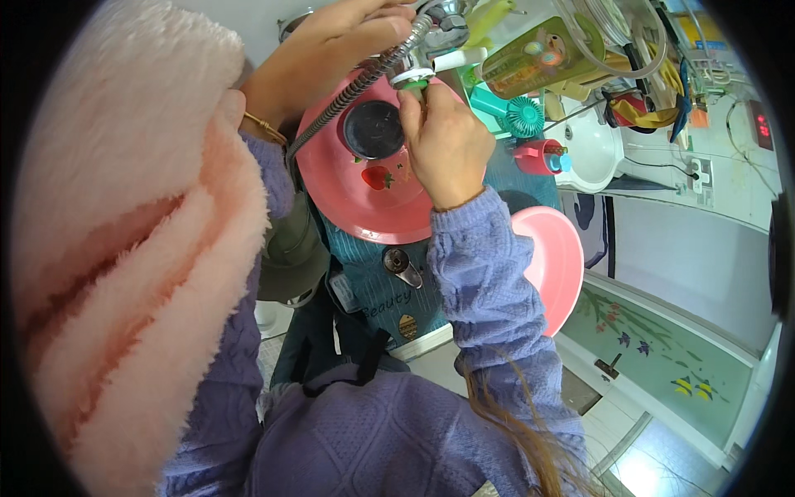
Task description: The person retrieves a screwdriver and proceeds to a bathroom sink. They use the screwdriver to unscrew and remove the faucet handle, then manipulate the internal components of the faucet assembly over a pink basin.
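My left hand point(352, 50) reaches to the metal tap point(447, 23) with its fingers stretched out beside the ribbed metal hose point(356, 87). Closed in a grip under the spout, my right hand point(451, 149) holds a small green thing point(421, 84), mostly hidden by my fingers. Just above it is a white ring at the spout's end. Both hands are over a pink basin point(364, 222) with a strawberry print. Inside the basin is a round dark disc point(373, 130). Fluffy pink cloth point(124, 248) covers much of the left side and part of my left arm.
A small metal piece point(403, 267) lies on the teal patterned counter cover point(447, 286). Another pink basin point(553, 265) stands right of my right forearm. A teal brush point(524, 117), a pink cup point(540, 157) and a green container point(538, 58) are at the back right, before a white washbasin point(596, 137).
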### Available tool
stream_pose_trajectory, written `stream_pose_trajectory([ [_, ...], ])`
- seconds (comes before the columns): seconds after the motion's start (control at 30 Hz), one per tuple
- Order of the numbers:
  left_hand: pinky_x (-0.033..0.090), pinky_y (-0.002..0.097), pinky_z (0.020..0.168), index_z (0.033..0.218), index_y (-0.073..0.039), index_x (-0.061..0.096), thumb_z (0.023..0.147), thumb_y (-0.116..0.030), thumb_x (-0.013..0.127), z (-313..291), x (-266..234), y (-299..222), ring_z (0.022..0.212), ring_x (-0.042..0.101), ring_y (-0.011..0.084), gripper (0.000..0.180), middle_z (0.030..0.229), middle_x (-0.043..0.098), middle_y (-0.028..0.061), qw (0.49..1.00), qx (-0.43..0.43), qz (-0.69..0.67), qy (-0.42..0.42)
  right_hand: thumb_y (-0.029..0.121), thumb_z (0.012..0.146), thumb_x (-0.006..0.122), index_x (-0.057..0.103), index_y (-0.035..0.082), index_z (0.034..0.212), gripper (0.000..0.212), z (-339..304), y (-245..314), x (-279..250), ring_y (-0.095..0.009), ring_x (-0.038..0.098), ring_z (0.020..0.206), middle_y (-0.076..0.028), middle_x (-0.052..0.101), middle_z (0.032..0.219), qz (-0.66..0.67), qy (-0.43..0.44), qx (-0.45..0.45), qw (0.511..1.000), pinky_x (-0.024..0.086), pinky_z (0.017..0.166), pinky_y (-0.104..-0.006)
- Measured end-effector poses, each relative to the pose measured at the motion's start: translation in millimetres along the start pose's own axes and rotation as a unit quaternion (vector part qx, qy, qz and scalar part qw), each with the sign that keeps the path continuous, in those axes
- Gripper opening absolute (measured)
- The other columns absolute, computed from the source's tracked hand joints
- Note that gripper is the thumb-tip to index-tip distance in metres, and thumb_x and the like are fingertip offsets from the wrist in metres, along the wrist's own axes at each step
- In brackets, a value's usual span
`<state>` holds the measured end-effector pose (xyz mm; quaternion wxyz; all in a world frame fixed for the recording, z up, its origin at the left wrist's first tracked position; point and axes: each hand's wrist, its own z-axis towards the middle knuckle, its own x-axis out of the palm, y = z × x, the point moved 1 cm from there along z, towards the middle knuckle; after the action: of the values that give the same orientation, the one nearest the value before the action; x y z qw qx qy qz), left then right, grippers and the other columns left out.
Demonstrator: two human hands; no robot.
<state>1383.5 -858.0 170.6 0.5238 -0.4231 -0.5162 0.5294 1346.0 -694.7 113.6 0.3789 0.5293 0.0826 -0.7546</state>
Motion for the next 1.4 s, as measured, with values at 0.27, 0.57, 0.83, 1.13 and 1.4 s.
stream_pose_trajectory([
  [0.27, 0.043, 0.0241, 0.086, 0.124, 0.008, 0.043, 0.085, -0.009, 0.048, 3, -7, 12, 0.099, 0.053, 0.0145, 0.042, 0.111, 0.056, 0.0126, 0.999, 0.014, -0.004, 0.047, 0.026, 0.091, 0.051, 0.054, 0.0, 0.076, 0.03, -2, -4, 11, -0.02, 0.054, 0.047, -0.009, 0.054, 0.054, 0.425, 0.137, 0.209, 0.87, 0.041, 0.045, -0.0333],
  [0.57, 0.043, 0.0236, 0.082, 0.119, 0.009, 0.047, 0.083, -0.009, 0.045, 0, -4, -1, 0.093, 0.055, 0.0142, 0.04, 0.103, 0.059, 0.0123, 0.998, 0.026, 0.052, 0.039, 0.028, 0.097, 0.038, 0.05, 0.006, 0.077, 0.032, -7, 10, 13, -0.01, 0.033, 0.04, -0.001, 0.042, 0.049, 0.738, 0.128, 0.331, 0.574, 0.026, 0.038, -0.0245],
  [0.83, 0.043, 0.0241, 0.081, 0.117, 0.009, 0.049, 0.083, -0.008, 0.044, 2, -3, 6, 0.092, 0.055, 0.0149, 0.038, 0.102, 0.06, 0.0124, 0.994, 0.056, 0.086, 0.025, 0.032, 0.097, 0.037, 0.05, 0.008, 0.078, 0.033, -7, 5, 19, -0.01, 0.03, 0.041, 0.0, 0.037, 0.048, 0.81, 0.159, 0.319, 0.466, 0.025, 0.041, -0.0242],
  [1.13, 0.043, 0.0223, 0.081, 0.117, 0.009, 0.049, 0.085, -0.005, 0.045, 1, 5, -1, 0.092, 0.054, 0.0133, 0.035, 0.102, 0.059, 0.0111, 0.999, 0.032, 0.033, 0.014, 0.026, 0.081, 0.062, 0.057, 0.009, 0.068, 0.022, -1, 1, 3, -0.029, 0.057, 0.051, -0.01, 0.057, 0.055, -0.013, -0.033, -0.009, 0.999, 0.042, 0.044, -0.0365],
  [1.4, 0.037, 0.0287, 0.097, 0.124, 0.006, 0.043, 0.087, -0.006, 0.039, 7, -8, 24, 0.111, 0.048, 0.0173, 0.039, 0.122, 0.05, 0.014, 0.994, 0.046, 0.075, 0.059, 0.027, 0.08, 0.064, 0.056, 0.009, 0.082, 0.02, -4, -7, -8, -0.022, 0.058, 0.051, -0.006, 0.058, 0.058, 0.071, 0.021, 0.042, 0.996, 0.044, 0.046, -0.0315],
])
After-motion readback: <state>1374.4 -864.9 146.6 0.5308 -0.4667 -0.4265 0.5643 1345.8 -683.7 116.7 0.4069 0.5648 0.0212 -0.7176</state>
